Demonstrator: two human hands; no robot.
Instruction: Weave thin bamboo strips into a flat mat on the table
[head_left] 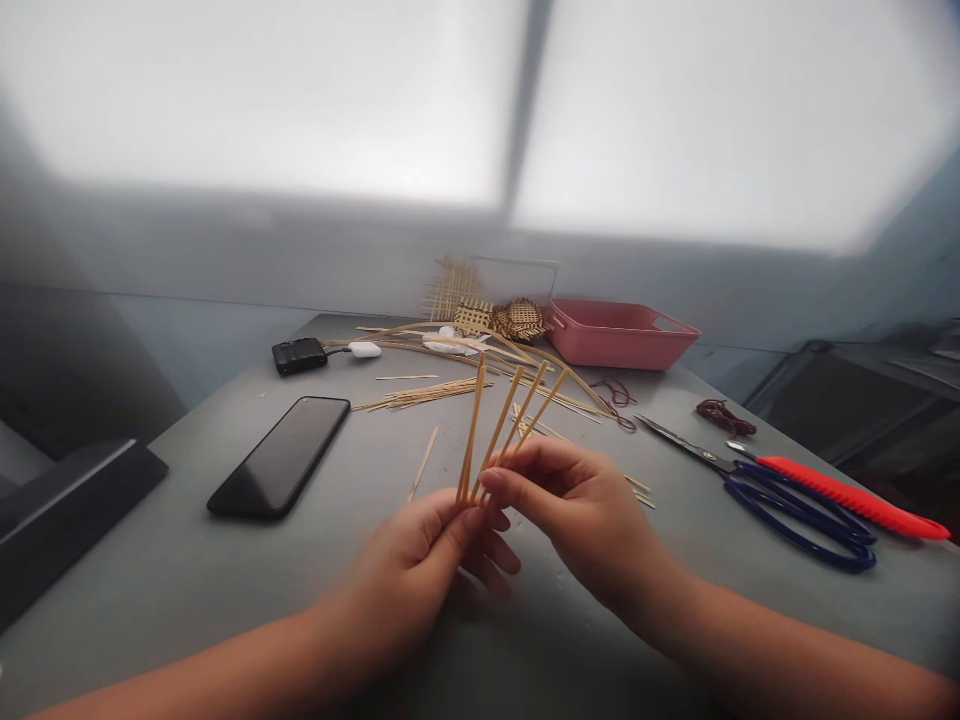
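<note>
Your left hand [427,560] and right hand [585,510] meet just above the grey table [172,570], both pinching the lower ends of a fan of thin pale wooden sticks [501,420]. 4 tips spread upward from your closed fingers.

To your left a flat black phone [281,455] lies face up. To your right lie blue-handled steel scissors [795,505], touching a red-handled tool [855,500].

Beyond your hands a loose pile of matching sticks [424,395] rests on the table. Farther back small woven stick squares [517,320] sit beside a pink plastic basket [622,335].
</note>
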